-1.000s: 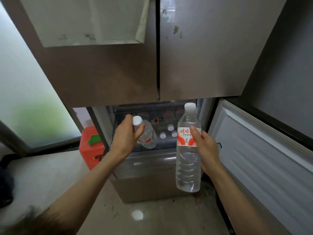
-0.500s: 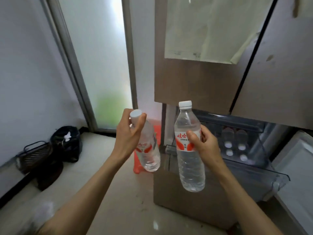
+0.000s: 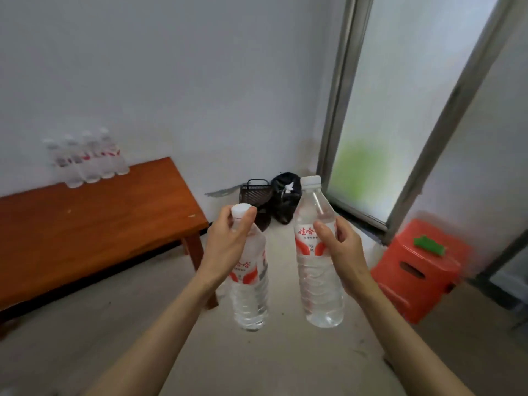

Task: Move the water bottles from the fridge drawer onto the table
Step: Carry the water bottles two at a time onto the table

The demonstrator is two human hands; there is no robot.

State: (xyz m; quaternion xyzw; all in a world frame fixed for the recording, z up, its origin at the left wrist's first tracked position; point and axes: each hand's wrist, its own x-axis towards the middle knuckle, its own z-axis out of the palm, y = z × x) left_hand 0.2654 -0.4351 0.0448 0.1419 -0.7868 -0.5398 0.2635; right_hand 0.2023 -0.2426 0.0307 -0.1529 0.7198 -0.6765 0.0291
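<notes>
We hold a bottle in each hand, up in the air over the floor. Our left hand (image 3: 228,247) pinches the left bottle (image 3: 250,292) by its neck, just under the cap. Our right hand (image 3: 343,252) wraps around the right bottle (image 3: 317,270) at its label. Four more bottles (image 3: 85,158) stand at the back edge of the table (image 3: 94,227), by the wall.

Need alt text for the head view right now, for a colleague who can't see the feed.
Each hand holds a clear water bottle: the left hand grips its bottle near the cap, the right hand grips its bottle at the label. Ahead on the left, a wooden table carries a row of bottles by the wall.
</notes>
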